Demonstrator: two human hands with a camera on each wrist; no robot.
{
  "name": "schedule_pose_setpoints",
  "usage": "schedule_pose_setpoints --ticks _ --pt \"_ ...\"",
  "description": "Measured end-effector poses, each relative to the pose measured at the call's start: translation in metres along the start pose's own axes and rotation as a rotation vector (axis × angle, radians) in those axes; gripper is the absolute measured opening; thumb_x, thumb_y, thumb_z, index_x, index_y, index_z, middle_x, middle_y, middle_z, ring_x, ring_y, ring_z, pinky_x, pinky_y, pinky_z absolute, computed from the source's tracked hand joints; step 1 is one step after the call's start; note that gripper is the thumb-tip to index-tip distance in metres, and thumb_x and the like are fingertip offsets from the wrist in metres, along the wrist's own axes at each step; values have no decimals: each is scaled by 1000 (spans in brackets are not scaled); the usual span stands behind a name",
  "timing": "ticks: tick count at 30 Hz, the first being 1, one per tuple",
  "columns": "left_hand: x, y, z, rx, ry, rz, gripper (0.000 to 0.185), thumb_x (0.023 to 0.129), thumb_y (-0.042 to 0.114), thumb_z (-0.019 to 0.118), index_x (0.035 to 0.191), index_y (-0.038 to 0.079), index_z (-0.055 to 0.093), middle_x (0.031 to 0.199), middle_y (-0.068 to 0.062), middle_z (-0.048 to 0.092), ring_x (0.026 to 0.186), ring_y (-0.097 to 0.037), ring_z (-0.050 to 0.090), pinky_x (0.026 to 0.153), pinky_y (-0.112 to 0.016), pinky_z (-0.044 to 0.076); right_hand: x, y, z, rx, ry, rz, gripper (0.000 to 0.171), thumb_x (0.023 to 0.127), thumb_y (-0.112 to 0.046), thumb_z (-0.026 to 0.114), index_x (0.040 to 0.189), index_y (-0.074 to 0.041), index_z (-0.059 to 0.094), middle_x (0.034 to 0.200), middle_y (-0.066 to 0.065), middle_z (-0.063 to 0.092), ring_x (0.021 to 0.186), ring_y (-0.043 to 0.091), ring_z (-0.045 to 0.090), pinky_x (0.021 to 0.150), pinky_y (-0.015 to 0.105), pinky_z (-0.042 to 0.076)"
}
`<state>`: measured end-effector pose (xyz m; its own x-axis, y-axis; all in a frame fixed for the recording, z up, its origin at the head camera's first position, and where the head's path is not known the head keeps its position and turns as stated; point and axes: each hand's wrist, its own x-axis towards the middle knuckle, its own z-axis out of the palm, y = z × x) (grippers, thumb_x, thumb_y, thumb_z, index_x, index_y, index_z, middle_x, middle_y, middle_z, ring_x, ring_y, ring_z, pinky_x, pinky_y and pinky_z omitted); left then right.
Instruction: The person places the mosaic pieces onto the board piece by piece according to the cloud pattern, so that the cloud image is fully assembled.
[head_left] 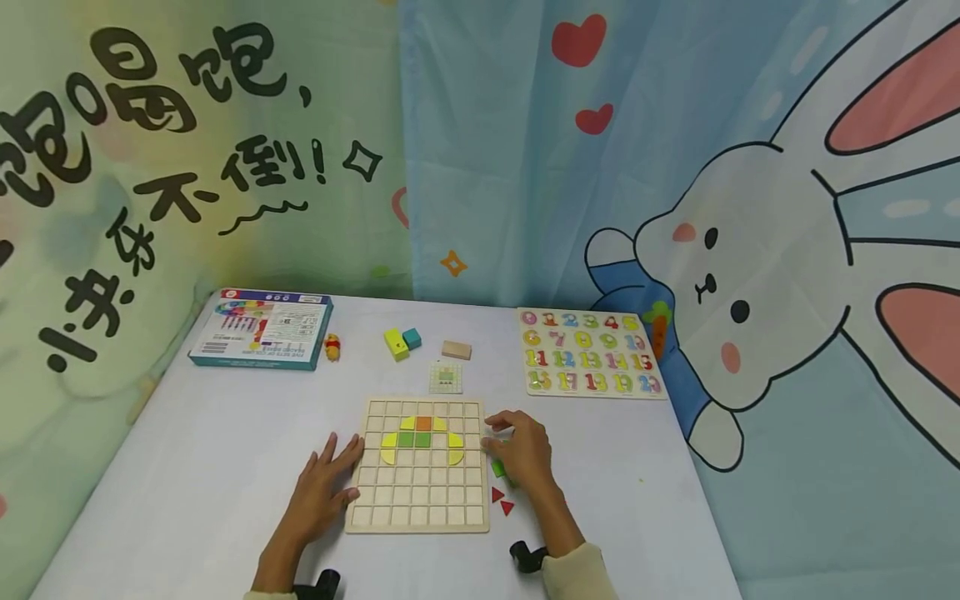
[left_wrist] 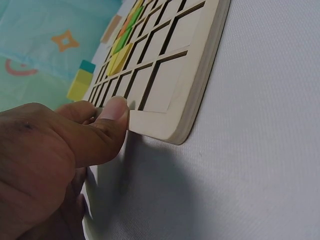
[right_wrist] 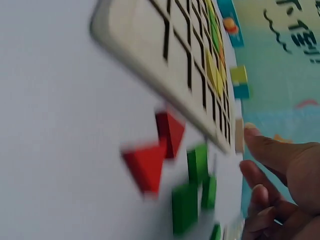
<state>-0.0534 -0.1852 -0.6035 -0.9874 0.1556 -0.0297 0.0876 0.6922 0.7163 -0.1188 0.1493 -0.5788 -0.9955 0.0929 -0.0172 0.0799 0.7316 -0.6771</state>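
A square wooden grid board [head_left: 408,496] lies on the white table. In its upper rows sit an orange square [head_left: 423,423], two green squares [head_left: 414,439] and several yellow rounded pieces [head_left: 455,441]. My left hand [head_left: 318,492] rests against the board's left edge with spread fingers; its thumb [left_wrist: 114,109] touches the rim in the left wrist view. Beside the right edge hovers my right hand [head_left: 525,450], thumb and fingertips apart with nothing visible between them. Under and near it lie several green blocks [right_wrist: 185,207] and two red triangles [right_wrist: 144,167], partly covered by the hand in the head view.
At the back left are a flat box [head_left: 262,329] and a small bear-like figure [head_left: 332,347]. Yellow [head_left: 396,344] and teal [head_left: 412,337] blocks, a plain wooden block [head_left: 457,350] and a pattern card [head_left: 446,377] lie behind the board. A number board [head_left: 592,389] lies back right.
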Motion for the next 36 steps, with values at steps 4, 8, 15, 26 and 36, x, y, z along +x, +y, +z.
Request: schedule_pose_setpoints --ticks 4,8,15,26,36 --pt "-1 -1 2 -2 5 2 82 82 5 82 157 9 51 165 -14 45 160 -53 23 127 -77 12 -2 13 -13 -65 -18 67 26 81 -13 92 105 -19 82 106 1 76 103 24 69 86 43 55" --pt "-2 -1 5 3 25 17 81 81 4 83 156 8 52 164 -14 46 158 -54 25 126 -78 14 -3 23 -16 -114 -40 60 24 79 -12 94 99 -17 82 102 1 74 96 21 68 79 39 54" --pt "-1 -2 4 -12 12 12 81 82 5 82 157 9 52 165 -13 45 160 -53 23 127 -77 12 -1 33 -11 -105 -47 31 20 78 -10 93 91 -16 78 86 -2 68 77 13 59 66 29 43" --pt "-1 0 2 5 -2 3 81 83 5 82 157 9 51 166 -13 44 160 -53 23 127 -77 12 -4 15 -9 -26 -14 9 15 84 -12 89 89 -20 78 77 -3 63 70 13 53 61 28 38" --pt "-1 0 1 15 -4 0 81 84 4 81 158 9 50 166 -13 44 160 -52 22 128 -76 12 -5 -24 24 94 -33 -60 13 86 -21 89 87 -23 76 75 -8 67 64 7 54 57 25 40"
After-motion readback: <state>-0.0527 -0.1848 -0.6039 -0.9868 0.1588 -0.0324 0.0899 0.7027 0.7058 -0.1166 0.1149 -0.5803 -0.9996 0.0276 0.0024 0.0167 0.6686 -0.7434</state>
